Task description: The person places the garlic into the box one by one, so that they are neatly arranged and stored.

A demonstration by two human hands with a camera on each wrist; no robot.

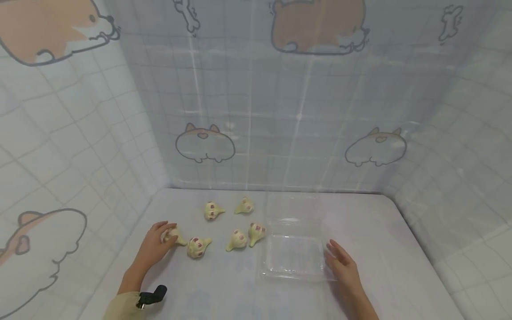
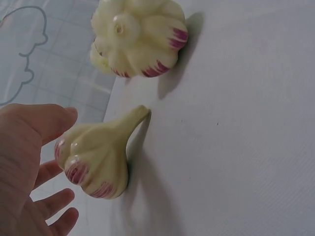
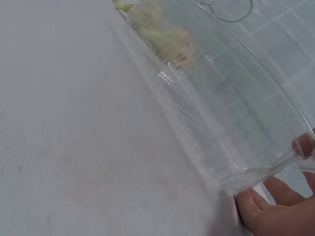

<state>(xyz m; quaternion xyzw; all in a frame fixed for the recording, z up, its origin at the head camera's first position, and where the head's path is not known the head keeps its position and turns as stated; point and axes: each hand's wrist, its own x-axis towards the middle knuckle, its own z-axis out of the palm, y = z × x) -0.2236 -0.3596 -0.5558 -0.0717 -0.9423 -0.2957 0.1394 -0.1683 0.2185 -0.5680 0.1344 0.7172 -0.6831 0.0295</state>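
Observation:
Several garlic bulbs with purple marks lie on the white table. My left hand (image 1: 154, 246) is around the leftmost bulb (image 1: 173, 235). In the left wrist view the thumb of my left hand (image 2: 29, 162) is at the top of that bulb (image 2: 98, 155), with the other fingers loosely spread behind it; firm contact cannot be told. A second bulb (image 1: 197, 247) lies just right of it. My right hand (image 1: 346, 269) touches the right side of a clear plastic container (image 1: 294, 255), its fingers relaxed. The right wrist view shows my right hand (image 3: 283, 209) at the container's corner (image 3: 241, 182).
Two bulbs, one of them here (image 1: 238, 239), lie close to the container's left side. Two more, including this one (image 1: 213, 210), are farther back. The container's clear lid (image 1: 294, 208) lies folded open behind it. Patterned curtains surround the table (image 1: 360, 213) at the back and sides.

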